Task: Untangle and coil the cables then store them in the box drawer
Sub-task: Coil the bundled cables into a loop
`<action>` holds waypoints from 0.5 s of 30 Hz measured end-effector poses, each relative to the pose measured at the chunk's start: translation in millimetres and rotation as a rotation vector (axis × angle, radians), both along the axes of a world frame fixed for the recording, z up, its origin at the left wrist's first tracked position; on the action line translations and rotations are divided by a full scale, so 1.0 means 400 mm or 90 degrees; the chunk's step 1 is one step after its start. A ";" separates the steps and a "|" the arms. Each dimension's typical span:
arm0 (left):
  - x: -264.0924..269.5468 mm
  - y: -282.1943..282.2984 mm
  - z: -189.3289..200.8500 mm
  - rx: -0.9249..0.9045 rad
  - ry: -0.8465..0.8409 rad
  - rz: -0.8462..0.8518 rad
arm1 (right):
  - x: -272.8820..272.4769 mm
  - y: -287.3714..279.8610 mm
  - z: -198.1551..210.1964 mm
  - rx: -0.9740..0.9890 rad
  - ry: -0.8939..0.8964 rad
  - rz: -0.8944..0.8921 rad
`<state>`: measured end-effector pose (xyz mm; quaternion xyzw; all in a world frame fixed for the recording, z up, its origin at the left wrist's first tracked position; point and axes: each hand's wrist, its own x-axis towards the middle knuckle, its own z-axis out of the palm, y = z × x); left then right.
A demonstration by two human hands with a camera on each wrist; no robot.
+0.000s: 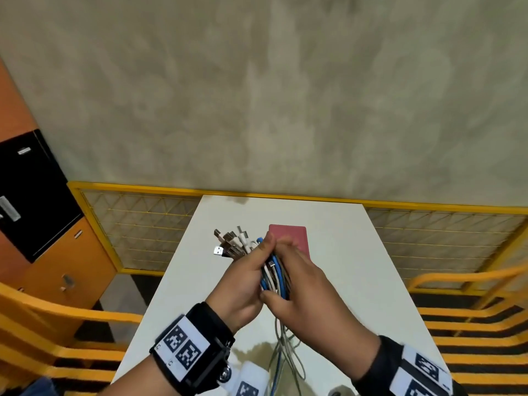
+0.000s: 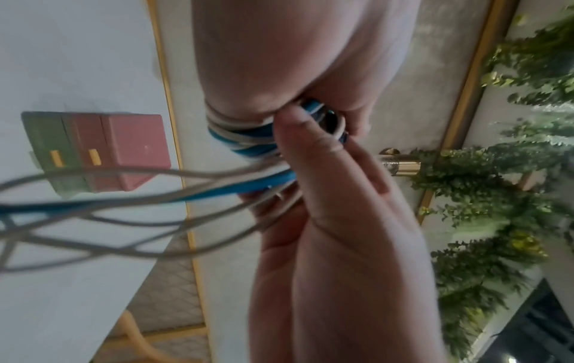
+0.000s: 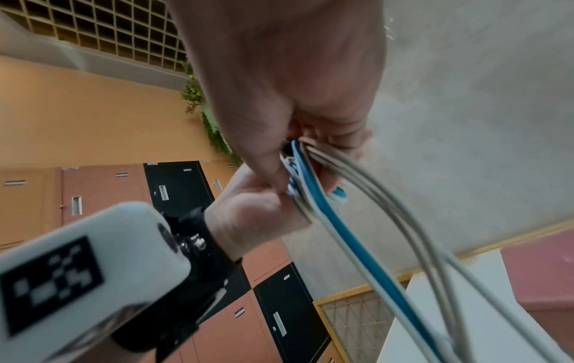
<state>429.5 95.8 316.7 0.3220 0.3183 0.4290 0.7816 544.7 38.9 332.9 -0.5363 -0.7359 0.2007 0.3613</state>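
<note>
A bundle of white and blue cables point(image 1: 273, 277) is held above the white table point(image 1: 357, 267). My left hand point(image 1: 247, 277) grips it from the left, and several USB plugs point(image 1: 228, 242) fan out beyond its thumb. My right hand point(image 1: 297, 277) wraps round the bundle from the right. Loose cable ends point(image 1: 285, 352) hang down toward me. In the left wrist view the cables point(image 2: 245, 133) wind round the right hand's fingers. The right wrist view has the blue and white strands point(image 3: 313, 186) running out of both fists. The pink box drawer point(image 1: 294, 234) stands just behind the hands; its pink and green drawers point(image 2: 96, 151) look closed.
The table point(image 2: 62, 61) is ringed by a yellow mesh fence point(image 1: 137, 221) and yellow chair frames point(image 1: 57, 324) on both sides. Orange and black lockers point(image 1: 37, 195) stand at the left. Green plants point(image 2: 512, 172) hang on a wall.
</note>
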 end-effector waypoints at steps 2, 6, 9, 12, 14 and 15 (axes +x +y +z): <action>-0.002 0.009 0.023 -0.007 -0.075 -0.001 | 0.009 -0.002 -0.001 -0.026 0.121 -0.031; -0.019 0.029 0.058 0.021 -0.176 0.051 | 0.017 -0.010 -0.030 -0.130 0.227 -0.043; -0.024 0.032 0.067 0.050 -0.179 0.070 | 0.011 -0.025 -0.052 -0.156 0.148 0.013; -0.022 0.024 0.070 0.050 -0.171 0.067 | 0.005 -0.026 -0.061 -0.171 0.221 0.028; -0.020 0.023 0.063 0.058 -0.186 0.049 | 0.002 -0.019 -0.068 -0.190 0.281 0.030; -0.019 0.022 0.058 0.070 -0.190 0.036 | -0.001 -0.018 -0.069 -0.206 0.301 0.033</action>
